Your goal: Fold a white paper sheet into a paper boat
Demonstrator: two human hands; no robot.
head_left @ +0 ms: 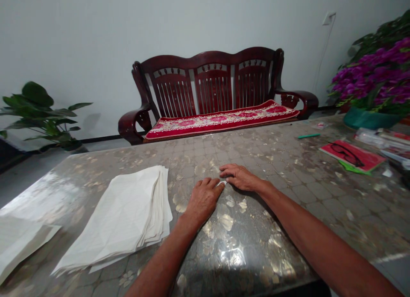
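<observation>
A small piece of white paper (222, 183) lies on the patterned tabletop, mostly covered by my hands. My left hand (204, 195) rests palm down over it and holds it against the table, its thumb on the visible bit. From the right, my right hand (238, 176) reaches to the same paper. Its thumb is at the paper's edge, while the other fingers stretch out above with a gap between. To the left of my left hand sits a stack of creased white paper sheets (128, 211).
More paper (22, 241) lies at the left edge. On the right are a green pen (309, 136), a red booklet (368, 160) with black glasses (346, 154), and purple flowers (378, 79) in a teal pot (368, 117). A wooden bench (213, 85) stands behind the table.
</observation>
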